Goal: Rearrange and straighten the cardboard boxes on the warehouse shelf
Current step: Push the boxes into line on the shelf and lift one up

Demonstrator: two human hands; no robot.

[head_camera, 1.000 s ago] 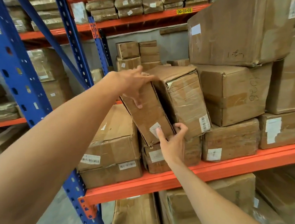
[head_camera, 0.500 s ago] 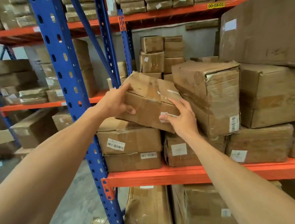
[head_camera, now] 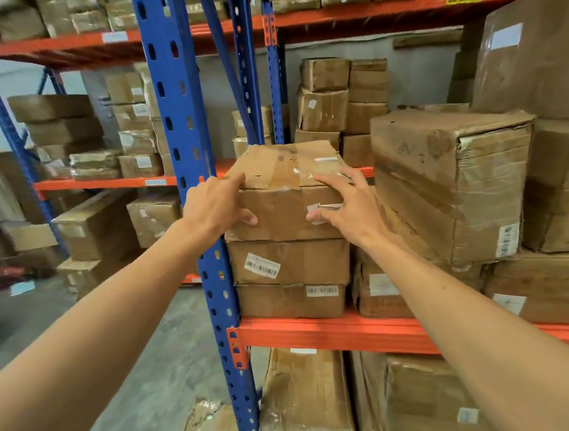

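Note:
A worn cardboard box (head_camera: 283, 194) lies flat on top of two stacked boxes (head_camera: 291, 266) at the left end of the orange shelf (head_camera: 338, 334). My left hand (head_camera: 213, 206) grips its front left corner, fingers on top and thumb on the front face. On the box's right front corner rests my right hand (head_camera: 347, 206), fingers spread over the top edge and thumb on the front. A bigger taped box (head_camera: 452, 180) stands right beside it, tilted slightly.
A blue upright post (head_camera: 185, 155) stands just left of the stack. Large boxes (head_camera: 537, 55) fill the shelf to the right, small boxes (head_camera: 342, 100) sit at the back. Below the shelf are more boxes (head_camera: 303, 402). Grey concrete floor (head_camera: 134, 366) lies at left.
The box stood leaning on end, was lifted and tipped over to the left, and now lies flat on the left stack. Both hands moved with it. My view shifted left.

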